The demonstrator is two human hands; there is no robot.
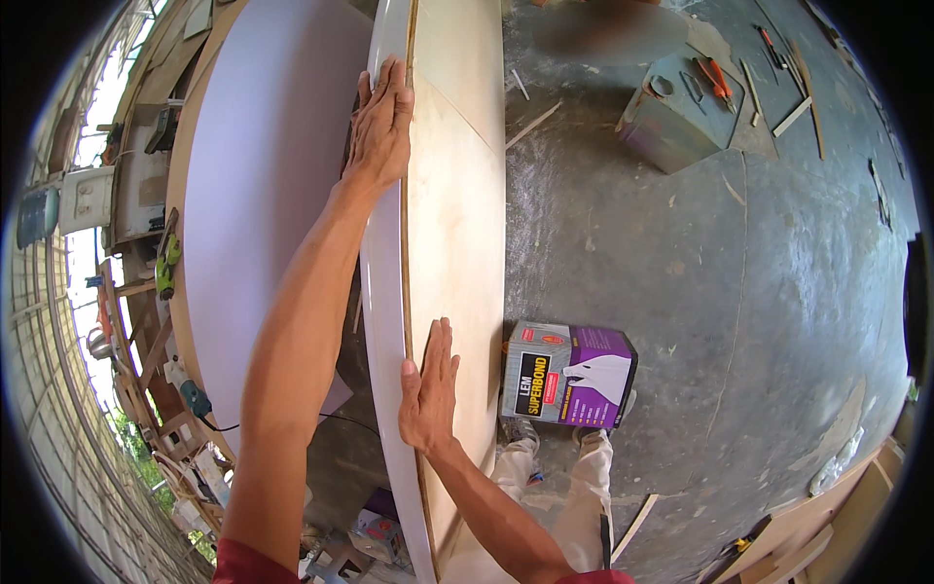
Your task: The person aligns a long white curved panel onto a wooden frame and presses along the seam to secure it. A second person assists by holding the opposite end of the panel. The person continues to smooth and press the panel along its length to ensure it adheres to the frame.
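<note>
Evidently, both hands were pressing on a tall plywood panel [457, 224] that stood on edge, with a white laminate sheet [384, 292] laid against its left face and showing as a pale strip along the edge. The left hand [381, 122] lay flat over the upper part of that edge, fingers extended and together, closed on nothing. The right hand [428, 389] was spread flat on the bare wood face lower down, palm against it, likewise holding nothing. A second, larger board with a lavender face [263, 195] stood just beside, to the left. On the concrete floor [700, 321] near the panel's foot sat a purple and grey glue box [569, 375], and well apart, farther off, a metal box [676, 117] carried pliers and scissors. By my judgement, the pressing would go best with the palms kept flat and firm, worked steadily along the seam, so the sheet seated flush with the edge and did not slip while the panel stayed upright.
</note>
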